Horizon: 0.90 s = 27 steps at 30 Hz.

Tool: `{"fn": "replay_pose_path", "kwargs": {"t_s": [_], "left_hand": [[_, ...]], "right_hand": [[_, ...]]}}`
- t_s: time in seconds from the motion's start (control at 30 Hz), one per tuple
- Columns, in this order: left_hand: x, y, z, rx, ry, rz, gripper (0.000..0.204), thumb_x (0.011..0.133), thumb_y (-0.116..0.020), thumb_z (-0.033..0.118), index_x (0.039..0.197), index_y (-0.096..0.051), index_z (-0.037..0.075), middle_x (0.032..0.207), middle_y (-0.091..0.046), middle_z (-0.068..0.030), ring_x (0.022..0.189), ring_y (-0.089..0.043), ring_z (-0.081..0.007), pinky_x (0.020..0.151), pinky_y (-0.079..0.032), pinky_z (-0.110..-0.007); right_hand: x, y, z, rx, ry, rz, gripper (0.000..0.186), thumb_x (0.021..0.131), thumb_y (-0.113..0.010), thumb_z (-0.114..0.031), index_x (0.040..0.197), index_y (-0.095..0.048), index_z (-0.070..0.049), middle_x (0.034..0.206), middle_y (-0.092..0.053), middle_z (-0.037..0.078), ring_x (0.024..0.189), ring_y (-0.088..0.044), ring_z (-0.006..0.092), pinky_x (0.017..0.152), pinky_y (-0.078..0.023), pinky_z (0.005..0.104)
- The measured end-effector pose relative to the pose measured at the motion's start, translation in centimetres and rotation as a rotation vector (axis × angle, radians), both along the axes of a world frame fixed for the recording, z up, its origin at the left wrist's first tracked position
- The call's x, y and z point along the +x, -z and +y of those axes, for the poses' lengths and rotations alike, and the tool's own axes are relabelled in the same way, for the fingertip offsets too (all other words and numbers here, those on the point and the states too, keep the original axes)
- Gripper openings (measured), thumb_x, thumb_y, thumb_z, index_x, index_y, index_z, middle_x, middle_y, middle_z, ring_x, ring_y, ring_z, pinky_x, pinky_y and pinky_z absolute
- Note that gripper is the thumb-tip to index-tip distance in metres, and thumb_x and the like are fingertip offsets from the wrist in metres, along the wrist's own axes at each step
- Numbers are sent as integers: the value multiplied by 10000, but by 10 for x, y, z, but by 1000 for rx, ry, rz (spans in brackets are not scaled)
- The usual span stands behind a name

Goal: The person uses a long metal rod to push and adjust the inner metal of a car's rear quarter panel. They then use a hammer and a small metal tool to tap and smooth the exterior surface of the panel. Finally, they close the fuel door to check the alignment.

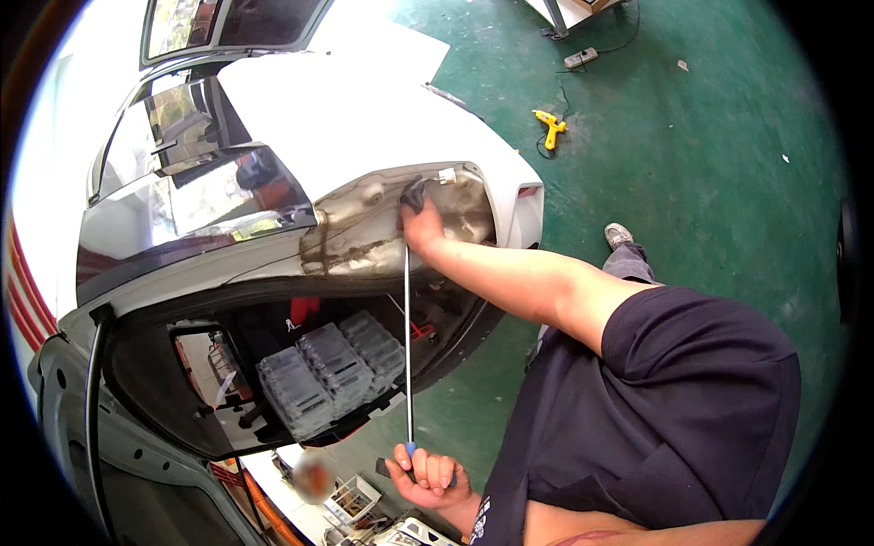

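White bodywork curves round a bare, grimy recess at the car's rear corner, and that is where the person is at work, leaning in with both arms out. By the look of it, the step in hand is setting or working a long metal rod at that recess, one hand guiding up there and the other steering from the far end. The next move, I would judge, calls for a steady wrist on the handle and a small, measured push or turn, with the upper hand keeping the far end from slipping against the metal.

The hands are well apart, one at either end of the rod. Fingers of the left hand are wrapped tight round its crosswise handle, just below a blue collar, out beyond the boot's edge. The right hand is inside the recess, by a dark, soft-looking bundle; from where I stand I cannot tell whether it grips that or only presses on it, nor whether it touches the rod, whose upper end is lost to view beneath it.

Between the two hands the rod runs nearly straight, passing across the boot opening and its dark rim. Clear plastic boxes sit in the boot just beside it. Well off past the rear corner, a yellow glue gun lies on the green floor.
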<state>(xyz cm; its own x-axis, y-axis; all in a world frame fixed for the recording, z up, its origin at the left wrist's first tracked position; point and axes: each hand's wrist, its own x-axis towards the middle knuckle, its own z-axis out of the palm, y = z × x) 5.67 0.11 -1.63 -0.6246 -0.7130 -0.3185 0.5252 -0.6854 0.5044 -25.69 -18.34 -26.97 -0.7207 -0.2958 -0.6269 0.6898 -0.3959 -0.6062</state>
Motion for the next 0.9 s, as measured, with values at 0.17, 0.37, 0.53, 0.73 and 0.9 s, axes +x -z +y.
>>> {"fn": "replay_pose_path", "kwargs": {"t_s": [0.17, 0.37, 0.53, 0.73, 0.9], "left_hand": [[5, -2, -5, -13, 3, -2, 346, 1127, -345, 384, 948, -424, 98, 594, -394, 0, 423, -354, -120, 514, -410, -343], [11, 8, -27, -97, 132, -7, 293, 1122, -346, 310, 908, -365, 111, 583, -392, -4, 394, -350, -112, 504, -417, -354], [2, 1, -5, -58, 54, 34, 327, 1127, -347, 357, 933, -389, 97, 608, -388, -6, 428, -368, -123, 544, -429, -358], [-6, 5, -3, -22, 23, 84, 355, 1121, -366, 406, 973, -416, 88, 637, -451, -32, 466, -455, -164, 581, -460, -385], [0, 9, -23, -73, 141, 20, 285, 1114, -357, 308, 926, -391, 96, 597, -440, -33, 398, -410, -157, 514, -458, -386]], "right_hand": [[2, 3, 0, -23, -14, -36, 261, 969, -635, -206, 1124, -588, -1, 884, -724, 178, 802, -718, 313, 774, -542, 433], [3, 8, -8, 116, -6, 68, 264, 964, -638, -196, 1126, -593, 7, 902, -720, 210, 860, -716, 380, 798, -539, 446], [2, -1, 2, -28, -6, 16, 229, 968, -617, -192, 1103, -586, -10, 840, -706, 120, 751, -679, 243, 739, -527, 388], [-2, -9, 8, -17, -19, -17, 247, 978, -611, -215, 1114, -582, -11, 821, -714, 100, 760, -673, 219, 746, -522, 376], [-3, -4, 3, 23, -30, -19, 252, 975, -621, -211, 1132, -580, -18, 821, -722, 104, 767, -680, 221, 750, -523, 380]]}}
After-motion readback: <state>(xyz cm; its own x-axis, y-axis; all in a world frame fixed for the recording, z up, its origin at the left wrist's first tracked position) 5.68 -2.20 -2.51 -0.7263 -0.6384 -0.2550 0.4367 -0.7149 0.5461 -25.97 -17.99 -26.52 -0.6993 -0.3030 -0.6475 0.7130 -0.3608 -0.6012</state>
